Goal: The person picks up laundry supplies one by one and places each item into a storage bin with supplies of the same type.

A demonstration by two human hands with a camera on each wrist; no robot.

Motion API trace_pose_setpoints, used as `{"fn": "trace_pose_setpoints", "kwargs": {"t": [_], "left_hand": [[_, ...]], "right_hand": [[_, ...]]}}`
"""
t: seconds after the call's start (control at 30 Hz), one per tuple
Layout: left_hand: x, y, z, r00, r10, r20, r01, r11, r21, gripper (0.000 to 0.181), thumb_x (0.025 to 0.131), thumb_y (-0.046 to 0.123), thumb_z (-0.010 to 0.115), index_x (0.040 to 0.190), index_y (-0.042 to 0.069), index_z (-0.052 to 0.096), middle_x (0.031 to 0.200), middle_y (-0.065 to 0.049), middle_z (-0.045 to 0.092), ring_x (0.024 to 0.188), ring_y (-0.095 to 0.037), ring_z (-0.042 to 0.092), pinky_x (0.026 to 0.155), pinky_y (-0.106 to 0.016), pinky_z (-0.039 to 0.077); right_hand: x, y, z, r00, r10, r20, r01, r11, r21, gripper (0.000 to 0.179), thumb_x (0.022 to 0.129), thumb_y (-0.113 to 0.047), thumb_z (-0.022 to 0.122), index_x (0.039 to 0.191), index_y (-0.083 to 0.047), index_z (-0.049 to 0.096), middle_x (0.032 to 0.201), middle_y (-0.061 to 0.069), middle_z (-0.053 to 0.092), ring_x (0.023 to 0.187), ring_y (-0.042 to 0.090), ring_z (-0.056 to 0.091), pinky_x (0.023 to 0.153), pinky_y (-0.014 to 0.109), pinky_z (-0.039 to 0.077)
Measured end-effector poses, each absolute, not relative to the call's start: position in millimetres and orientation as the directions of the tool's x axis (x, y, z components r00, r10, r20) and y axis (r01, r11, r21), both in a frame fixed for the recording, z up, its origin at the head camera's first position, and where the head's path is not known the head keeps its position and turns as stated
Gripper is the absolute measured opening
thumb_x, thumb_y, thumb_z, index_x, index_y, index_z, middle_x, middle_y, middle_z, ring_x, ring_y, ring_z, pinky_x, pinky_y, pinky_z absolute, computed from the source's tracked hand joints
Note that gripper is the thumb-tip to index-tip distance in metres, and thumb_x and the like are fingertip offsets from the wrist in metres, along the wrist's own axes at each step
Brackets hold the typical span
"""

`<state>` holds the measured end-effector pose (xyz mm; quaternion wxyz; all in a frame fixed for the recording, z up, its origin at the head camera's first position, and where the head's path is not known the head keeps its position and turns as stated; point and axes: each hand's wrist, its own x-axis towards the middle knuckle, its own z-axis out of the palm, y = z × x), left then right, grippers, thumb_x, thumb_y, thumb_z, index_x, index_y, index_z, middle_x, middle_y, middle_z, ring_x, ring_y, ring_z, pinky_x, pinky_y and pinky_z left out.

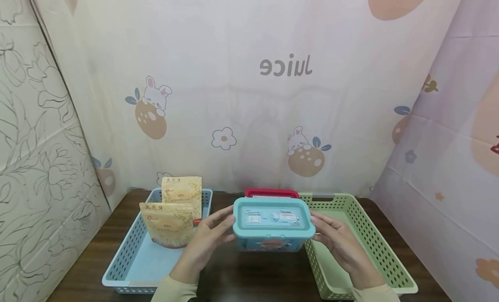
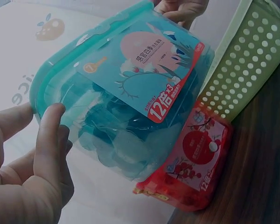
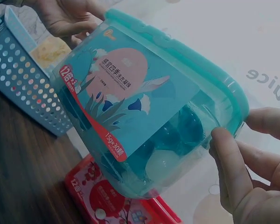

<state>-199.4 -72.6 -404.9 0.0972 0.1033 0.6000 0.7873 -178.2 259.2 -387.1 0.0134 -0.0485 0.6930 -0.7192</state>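
A clear tub of laundry pods (image 1: 273, 243) with a turquoise lid is held up between both hands, over the gap between two baskets. My left hand (image 1: 208, 239) pinches its left end, and my right hand (image 1: 338, 240) pinches the right end, with fingertips at the lid's rim. In the left wrist view, blue and white pods show through the wall of the tub (image 2: 130, 135), beside its printed label. Behind and below it stands a red tub of laundry pods (image 2: 196, 154) on the table, mostly hidden in the head view.
At the left, a light-blue basket (image 1: 128, 254) contains two upright yellow pouches (image 1: 167, 226). A green perforated basket (image 1: 383, 245) stands at the right on the dark wooden table (image 1: 249, 280). Patterned curtains (image 1: 249, 98) enclose the back and sides.
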Motion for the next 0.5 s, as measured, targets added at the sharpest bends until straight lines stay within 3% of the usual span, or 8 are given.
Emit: {"fn": "trace_pose_setpoints", "kwargs": {"t": [0.5], "left_hand": [[-206.0,-35.0,-405.4,-0.94,0.332,0.08,-0.033,-0.323,0.946,0.054,0.097,0.023,0.069,0.143,0.002,0.053,0.129,-0.015,0.06,0.11,-0.021,0.063,0.088,-0.037,0.057]], "right_hand": [[-173.1,296.6,-379.7,-0.998,-0.038,0.05,-0.051,0.029,-0.998,0.033,0.104,-0.018,0.056,0.134,-0.005,0.063,0.119,-0.004,0.067,0.097,0.016,0.067,0.083,0.031,0.057]]}}
